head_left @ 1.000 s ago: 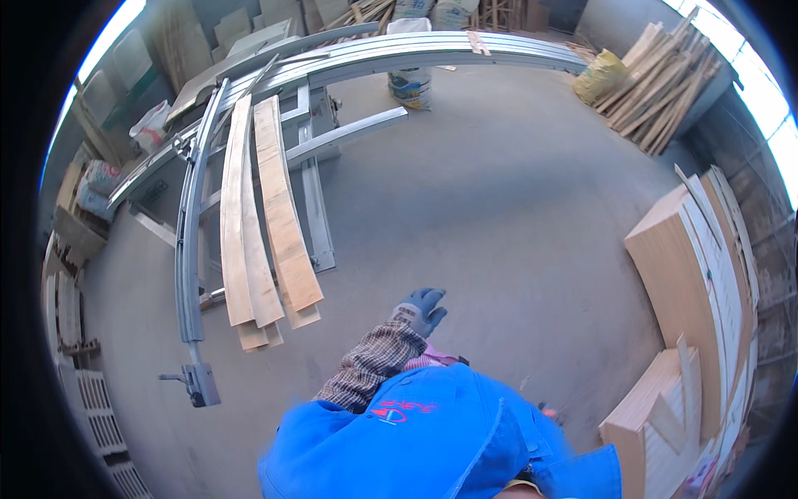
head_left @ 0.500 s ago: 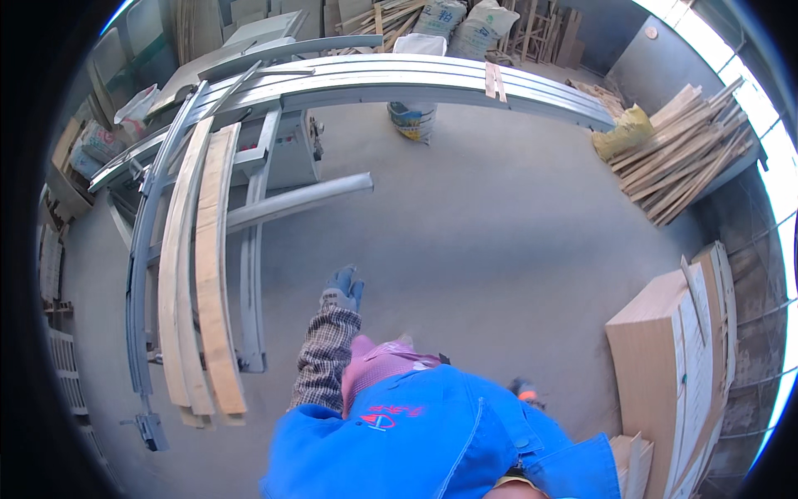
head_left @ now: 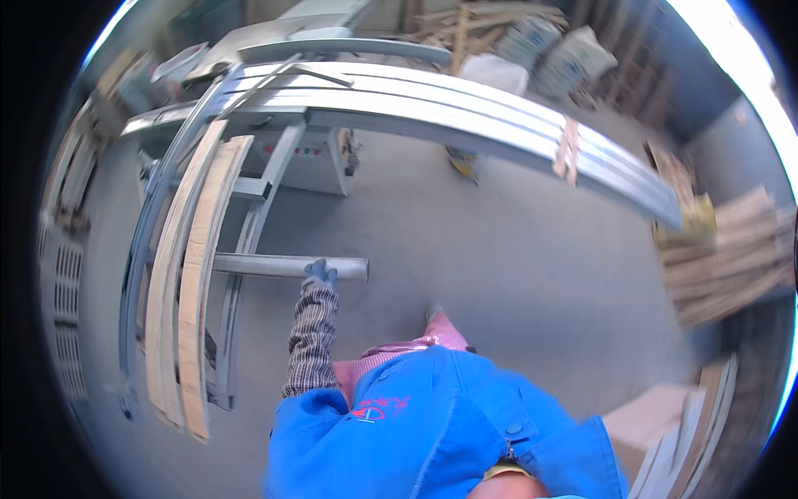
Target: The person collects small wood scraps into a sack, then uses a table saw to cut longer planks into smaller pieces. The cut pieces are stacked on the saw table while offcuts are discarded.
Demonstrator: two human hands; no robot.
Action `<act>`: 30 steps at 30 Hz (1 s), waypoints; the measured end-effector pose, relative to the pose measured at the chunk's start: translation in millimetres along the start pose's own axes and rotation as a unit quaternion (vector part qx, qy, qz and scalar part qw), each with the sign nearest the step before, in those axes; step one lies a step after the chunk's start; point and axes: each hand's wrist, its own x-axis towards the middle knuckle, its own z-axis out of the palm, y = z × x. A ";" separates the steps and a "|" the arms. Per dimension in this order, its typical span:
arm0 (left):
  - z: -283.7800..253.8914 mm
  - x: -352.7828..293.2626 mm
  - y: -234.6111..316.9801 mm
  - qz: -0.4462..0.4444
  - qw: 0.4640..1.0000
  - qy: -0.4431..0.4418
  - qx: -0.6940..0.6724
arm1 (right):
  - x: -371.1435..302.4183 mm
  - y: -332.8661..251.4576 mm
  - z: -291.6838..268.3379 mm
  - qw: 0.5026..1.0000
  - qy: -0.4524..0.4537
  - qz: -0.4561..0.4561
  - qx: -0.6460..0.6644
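My left hand (head_left: 319, 273), in a blue-grey and white glove with a checked sleeve above it, is stretched forward over a grey metal bar (head_left: 353, 269). The fingers look slightly apart and overlap the bar near its free end; whether they touch it is hard to make out. That bar juts right from a metal sliding frame (head_left: 249, 233). Two long pale wooden boards, an outer one (head_left: 170, 283) and an inner one (head_left: 198, 291), lie side by side across the frame, left of my hand. My right hand is out of view.
A long silvery rail table (head_left: 432, 108) spans the far side, with a thin wood piece (head_left: 567, 150) on it. Behind stand white sacks (head_left: 573, 62). Stacked wood strips (head_left: 740, 258) are at right, panels (head_left: 690, 432) at lower right, slatted pallets (head_left: 68, 283) at far left.
My left hand has moved forward, from beside the boards to over the metal bar. The view has turned, shifting the rail table and sacks rightward. A foot now shows stepping ahead.
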 end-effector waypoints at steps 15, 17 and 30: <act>33.1 27.6 21.5 -0.242 0.966 0.051 0.073 | -6.7 -834.5 49.3 0.836 -0.153 -0.517 0.103; -4.0 45.8 49.5 -0.260 0.963 0.045 0.051 | -17.6 -871.8 98.5 0.830 -0.214 -0.508 0.087; -29.8 74.1 86.7 -0.519 0.854 -0.019 -0.019 | -69.3 -1087.7 303.3 0.679 -0.055 -0.680 -0.273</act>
